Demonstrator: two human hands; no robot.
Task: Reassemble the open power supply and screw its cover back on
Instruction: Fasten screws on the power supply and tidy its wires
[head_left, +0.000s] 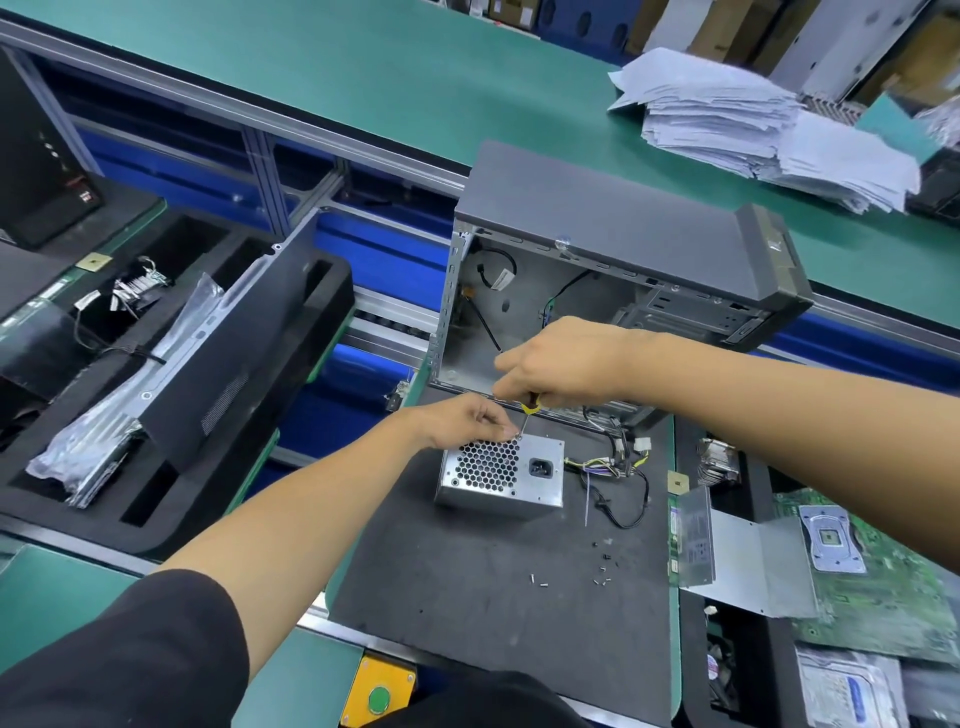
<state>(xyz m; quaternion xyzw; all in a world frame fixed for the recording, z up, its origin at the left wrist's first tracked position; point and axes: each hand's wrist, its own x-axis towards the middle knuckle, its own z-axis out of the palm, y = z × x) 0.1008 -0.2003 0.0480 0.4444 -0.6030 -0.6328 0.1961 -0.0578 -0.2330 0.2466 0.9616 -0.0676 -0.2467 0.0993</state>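
1. Sitting nearest on the dark mat (467, 582) are loose screws (602, 569) — a small scatter, well apart from the hands.
2. Lying beyond them on the same mat is the power supply (501, 475), its honeycomb grille and socket facing up, with its wire bundle (618, 467) trailing off to the right.
3. Reaching in from the lower left, the left hand (467, 421) is resting at the supply's far top corner, its fingertips (511, 430) pinching together on something small there; whether that is a screw I cannot tell.
4. Coming in from the right, the right hand (561, 364) is curling around a screwdriver (530, 410) with a yellow collar — the shaft is pointing down to that same corner, just beside the left fingertips.
5. Standing just behind the hands is an open case (613, 270), cables hanging inside it.
6. Lying to the right of the mat are a grey metal cover (748, 561) and a green board (872, 582).
7. Lying farthest off, on the green bench (363, 67), is a stack of papers (753, 119).
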